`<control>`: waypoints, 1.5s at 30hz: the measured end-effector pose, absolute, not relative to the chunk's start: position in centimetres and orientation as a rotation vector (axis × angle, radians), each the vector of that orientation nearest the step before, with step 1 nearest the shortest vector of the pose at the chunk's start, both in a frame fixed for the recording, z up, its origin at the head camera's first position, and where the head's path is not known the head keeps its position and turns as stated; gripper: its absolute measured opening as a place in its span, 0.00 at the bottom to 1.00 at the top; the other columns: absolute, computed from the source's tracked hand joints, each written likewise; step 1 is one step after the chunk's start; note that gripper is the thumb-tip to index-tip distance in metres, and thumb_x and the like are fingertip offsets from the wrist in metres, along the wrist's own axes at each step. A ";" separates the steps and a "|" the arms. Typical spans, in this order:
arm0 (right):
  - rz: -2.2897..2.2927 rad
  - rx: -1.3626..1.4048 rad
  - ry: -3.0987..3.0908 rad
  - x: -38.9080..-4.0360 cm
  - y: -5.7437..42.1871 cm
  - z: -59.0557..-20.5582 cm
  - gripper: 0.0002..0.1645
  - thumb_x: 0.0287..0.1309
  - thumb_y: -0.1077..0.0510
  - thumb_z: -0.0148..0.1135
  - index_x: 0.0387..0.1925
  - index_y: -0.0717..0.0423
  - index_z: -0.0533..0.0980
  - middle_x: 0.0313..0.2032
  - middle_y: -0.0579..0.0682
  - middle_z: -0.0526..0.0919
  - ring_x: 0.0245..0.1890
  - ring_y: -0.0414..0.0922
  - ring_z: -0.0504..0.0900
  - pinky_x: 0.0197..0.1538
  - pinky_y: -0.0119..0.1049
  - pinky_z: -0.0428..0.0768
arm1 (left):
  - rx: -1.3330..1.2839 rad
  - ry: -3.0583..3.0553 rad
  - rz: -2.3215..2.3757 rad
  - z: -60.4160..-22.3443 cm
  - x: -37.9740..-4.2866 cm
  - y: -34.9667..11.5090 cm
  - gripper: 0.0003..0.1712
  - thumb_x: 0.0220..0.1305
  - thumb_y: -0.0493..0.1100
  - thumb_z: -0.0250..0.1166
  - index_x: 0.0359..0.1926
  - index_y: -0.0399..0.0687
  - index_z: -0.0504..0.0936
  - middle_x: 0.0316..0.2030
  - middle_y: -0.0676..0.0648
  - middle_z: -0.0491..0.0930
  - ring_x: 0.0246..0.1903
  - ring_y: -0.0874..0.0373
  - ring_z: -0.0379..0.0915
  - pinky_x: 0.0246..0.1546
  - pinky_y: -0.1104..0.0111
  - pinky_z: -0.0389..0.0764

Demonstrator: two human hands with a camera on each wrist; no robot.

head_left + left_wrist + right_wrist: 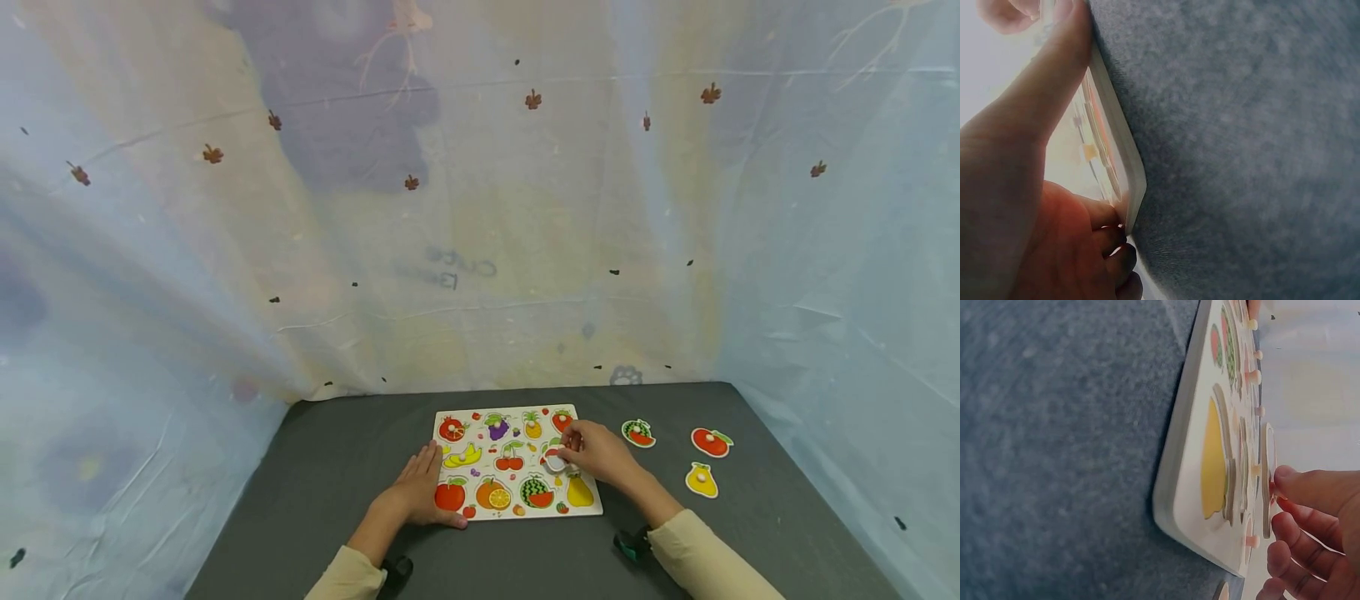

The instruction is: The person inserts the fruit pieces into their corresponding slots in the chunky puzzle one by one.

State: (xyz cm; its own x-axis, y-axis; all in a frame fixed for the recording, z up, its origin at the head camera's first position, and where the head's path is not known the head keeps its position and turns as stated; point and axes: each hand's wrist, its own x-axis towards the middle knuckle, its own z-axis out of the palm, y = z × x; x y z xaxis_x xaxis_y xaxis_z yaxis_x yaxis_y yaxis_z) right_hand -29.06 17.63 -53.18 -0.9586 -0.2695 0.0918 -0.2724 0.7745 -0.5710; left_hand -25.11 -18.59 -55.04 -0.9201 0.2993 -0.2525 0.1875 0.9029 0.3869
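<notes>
A fruit puzzle board [472, 460] lies flat on the dark table. My left hand [416, 492] rests at its near left corner, fingers stretched along the left edge and thumb along the near edge; the left wrist view shows the thumb [1054, 75] close up against the board's side. With thumb and fingertips, my right hand [596, 450] pinches a pale-edged puzzle piece [555, 462] above the right end of the board's middle row. In the right wrist view that piece [1267, 481] appears edge-on, raised over the board; its picture is mostly hidden.
To the right of the board lie a watermelon piece [639, 433], a red fruit piece with a green leaf [712, 442] and a yellow pear piece [702, 480]. Knobs [1254, 377] stick up from several pieces on the board. A patterned curtain [487, 333] hangs behind the table.
</notes>
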 end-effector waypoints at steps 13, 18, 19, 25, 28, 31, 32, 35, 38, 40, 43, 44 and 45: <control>0.980 0.512 -2.948 -29.5 17.1 -53.2 0.10 0.65 0.56 0.78 0.36 0.51 0.81 0.28 0.42 0.77 0.26 0.40 0.73 0.30 0.34 0.73 | 0.342 2.770 0.503 -55.3 -25.5 -18.6 0.90 0.40 0.81 0.80 0.85 0.33 0.45 0.85 0.33 0.42 0.84 0.36 0.38 0.84 0.44 0.43; 0.995 0.509 -2.964 -29.5 16.9 -53.2 0.10 0.65 0.56 0.78 0.36 0.51 0.81 0.28 0.43 0.77 0.26 0.41 0.73 0.30 0.34 0.73 | 0.356 2.763 0.510 -55.7 -25.6 -18.7 0.89 0.41 0.82 0.79 0.85 0.33 0.44 0.85 0.33 0.42 0.85 0.37 0.37 0.84 0.44 0.41; 0.994 0.507 -2.967 -29.5 16.9 -53.2 0.10 0.65 0.56 0.78 0.36 0.51 0.81 0.28 0.42 0.77 0.26 0.41 0.73 0.30 0.34 0.73 | 0.363 2.766 0.513 -55.9 -25.7 -18.7 0.90 0.40 0.83 0.78 0.85 0.33 0.44 0.85 0.33 0.42 0.84 0.36 0.37 0.84 0.43 0.41; 0.986 0.543 -2.958 -29.7 16.9 -53.6 0.10 0.65 0.56 0.78 0.36 0.50 0.81 0.27 0.42 0.77 0.26 0.40 0.73 0.30 0.34 0.73 | 0.357 2.759 0.514 -56.2 -25.8 -18.8 0.90 0.40 0.84 0.77 0.86 0.34 0.43 0.86 0.34 0.41 0.85 0.38 0.35 0.84 0.45 0.39; 0.985 0.573 -2.946 -29.9 17.0 -53.8 0.10 0.65 0.56 0.78 0.35 0.49 0.80 0.26 0.42 0.76 0.25 0.40 0.73 0.29 0.34 0.73 | 0.363 2.754 0.513 -55.8 -25.6 -18.8 0.90 0.41 0.82 0.78 0.85 0.33 0.43 0.86 0.33 0.41 0.85 0.37 0.36 0.84 0.45 0.39; 0.991 0.583 -2.945 -30.0 17.1 -54.0 0.10 0.65 0.57 0.77 0.34 0.49 0.80 0.26 0.42 0.76 0.24 0.40 0.73 0.30 0.33 0.72 | 0.370 2.758 0.508 -55.4 -25.4 -18.7 0.88 0.42 0.81 0.79 0.85 0.31 0.44 0.85 0.32 0.43 0.84 0.35 0.38 0.84 0.44 0.41; 0.995 0.581 -2.947 -30.0 17.1 -54.0 0.10 0.65 0.57 0.77 0.34 0.49 0.80 0.26 0.43 0.76 0.24 0.40 0.73 0.30 0.33 0.72 | 0.365 2.759 0.494 -55.3 -25.3 -18.6 0.88 0.43 0.80 0.79 0.85 0.32 0.44 0.85 0.32 0.42 0.85 0.36 0.37 0.84 0.45 0.41; 1.012 0.574 -2.948 -30.0 17.1 -54.0 0.10 0.65 0.58 0.77 0.34 0.50 0.80 0.26 0.43 0.76 0.24 0.40 0.72 0.30 0.33 0.71 | 0.349 2.759 0.461 -54.9 -25.1 -18.4 0.86 0.46 0.79 0.79 0.85 0.32 0.45 0.85 0.33 0.42 0.85 0.37 0.37 0.84 0.46 0.41; 1.014 0.574 -2.951 -30.0 17.0 -53.9 0.10 0.65 0.57 0.77 0.34 0.49 0.80 0.26 0.43 0.76 0.25 0.40 0.72 0.31 0.33 0.71 | 0.333 2.753 0.462 -54.5 -25.0 -18.3 0.85 0.46 0.77 0.81 0.85 0.32 0.45 0.85 0.33 0.43 0.85 0.37 0.38 0.85 0.47 0.42; 1.008 0.583 -2.954 -30.0 17.0 -53.9 0.10 0.65 0.57 0.77 0.34 0.49 0.80 0.26 0.43 0.76 0.25 0.40 0.73 0.30 0.33 0.72 | 0.334 2.752 0.481 -54.5 -25.0 -18.3 0.85 0.45 0.77 0.82 0.84 0.31 0.46 0.85 0.33 0.44 0.85 0.37 0.39 0.84 0.45 0.43; 0.992 0.592 -2.961 -30.0 17.0 -54.0 0.10 0.66 0.56 0.77 0.34 0.48 0.80 0.26 0.42 0.76 0.24 0.40 0.73 0.29 0.33 0.72 | 0.339 2.752 0.497 -54.8 -25.1 -18.4 0.87 0.44 0.79 0.80 0.85 0.32 0.44 0.85 0.33 0.41 0.85 0.37 0.37 0.84 0.44 0.42; 0.987 0.594 -2.964 -30.0 17.0 -54.0 0.10 0.66 0.56 0.77 0.34 0.47 0.80 0.26 0.42 0.76 0.24 0.40 0.73 0.29 0.32 0.72 | 0.347 2.755 0.504 -55.1 -25.2 -18.5 0.88 0.43 0.80 0.79 0.85 0.32 0.44 0.85 0.33 0.41 0.85 0.37 0.37 0.84 0.44 0.42; 0.988 0.597 -2.962 -30.1 17.0 -54.1 0.10 0.66 0.56 0.77 0.34 0.47 0.80 0.25 0.42 0.76 0.24 0.40 0.73 0.29 0.33 0.72 | 0.353 2.757 0.505 -55.2 -25.2 -18.6 0.88 0.43 0.82 0.78 0.85 0.33 0.43 0.85 0.33 0.40 0.85 0.37 0.36 0.84 0.44 0.41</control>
State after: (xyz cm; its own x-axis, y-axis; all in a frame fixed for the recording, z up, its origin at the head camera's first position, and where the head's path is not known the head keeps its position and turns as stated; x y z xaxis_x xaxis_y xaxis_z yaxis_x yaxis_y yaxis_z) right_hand -30.07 16.95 -54.08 -0.9288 -0.3612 0.0822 -0.3382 0.7363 -0.5861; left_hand -25.18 -18.58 -55.19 -0.9200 0.2931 -0.2601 0.1819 0.9072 0.3793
